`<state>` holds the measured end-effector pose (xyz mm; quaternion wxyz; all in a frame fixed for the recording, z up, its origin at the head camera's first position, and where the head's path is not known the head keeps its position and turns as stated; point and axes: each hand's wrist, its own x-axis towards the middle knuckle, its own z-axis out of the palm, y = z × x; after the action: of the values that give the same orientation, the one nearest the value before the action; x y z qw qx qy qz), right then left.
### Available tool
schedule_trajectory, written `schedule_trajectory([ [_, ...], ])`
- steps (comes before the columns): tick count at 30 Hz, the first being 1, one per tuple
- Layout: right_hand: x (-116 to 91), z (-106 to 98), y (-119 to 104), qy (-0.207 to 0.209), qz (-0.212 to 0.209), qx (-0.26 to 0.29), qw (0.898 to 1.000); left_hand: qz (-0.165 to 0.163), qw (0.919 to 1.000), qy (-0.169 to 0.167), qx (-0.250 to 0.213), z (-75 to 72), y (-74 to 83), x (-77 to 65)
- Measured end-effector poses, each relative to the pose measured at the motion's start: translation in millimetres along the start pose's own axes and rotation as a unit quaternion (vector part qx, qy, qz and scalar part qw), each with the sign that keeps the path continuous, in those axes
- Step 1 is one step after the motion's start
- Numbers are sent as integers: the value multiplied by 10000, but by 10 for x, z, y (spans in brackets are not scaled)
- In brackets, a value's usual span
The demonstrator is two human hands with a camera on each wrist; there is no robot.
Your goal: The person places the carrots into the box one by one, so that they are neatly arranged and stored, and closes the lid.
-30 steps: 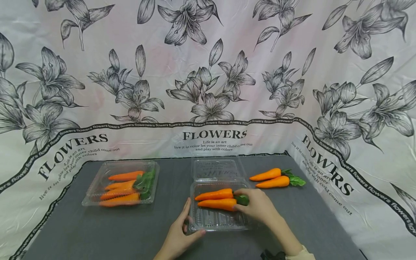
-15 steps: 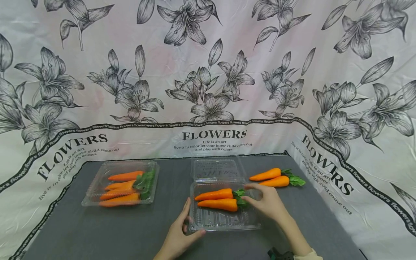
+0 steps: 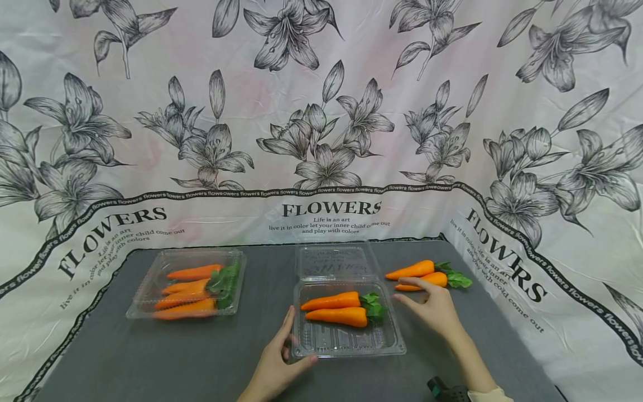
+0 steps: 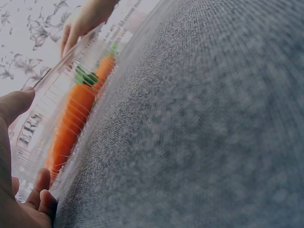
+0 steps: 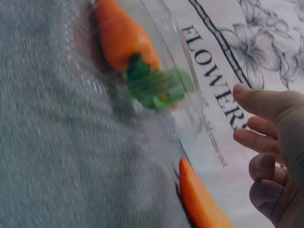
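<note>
An uncovered clear plastic container (image 3: pixel 346 346) has its lid (image 3: pixel 334 261) folded back behind it. Two orange carrots with green leaves, one the front carrot (image 3: pixel 336 317), lie side by side inside. My left hand (image 3: pixel 275 357) touches the container's left front corner, its thumb and index finger spread along two sides. In the left wrist view, other fingers (image 4: pixel 43 183) bend beside the wall. My right hand (image 3: pixel 427 307) holds nothing, thumb and fingers apart. It is right of the container, near two loose carrots, partly covering the nearer carrot (image 3: pixel 436 278) in the head view.
At the left stands a clear container (image 3: pixel 135 312) with its lid on, holding several carrots. The farther loose carrot (image 3: pixel 409 270) lies at the back right. A grey cloth (image 3: pixel 211 363) covers the table, and a flower-printed curtain (image 3: pixel 331 162) hangs behind it.
My right hand has let go of the carrot leaves in the container and moved right, towards the loose carrots. The two carrots stay inside, and my left hand has stayed in place.
</note>
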<state>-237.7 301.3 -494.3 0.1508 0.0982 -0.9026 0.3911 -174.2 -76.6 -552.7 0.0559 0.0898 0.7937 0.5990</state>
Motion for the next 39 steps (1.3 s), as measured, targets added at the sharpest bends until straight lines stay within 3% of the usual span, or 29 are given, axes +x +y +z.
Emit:
schedule_trajectory([
  [7,21,-100,176,37,490,11,9988,-20,10000,17,16,-4,-11,16],
  [17,130,-203,371,725,24,-352,9967,290,9995,148,57,-28,9,97],
  [25,144,-300,537,993,92,-360,9944,273,9994,136,153,-27,16,91],
  [31,156,-375,756,1241,455,-501,9900,275,9995,144,62,-26,28,80],
  [39,-28,-333,1090,1131,780,-533,9891,152,9998,9,111,-6,-38,11],
])
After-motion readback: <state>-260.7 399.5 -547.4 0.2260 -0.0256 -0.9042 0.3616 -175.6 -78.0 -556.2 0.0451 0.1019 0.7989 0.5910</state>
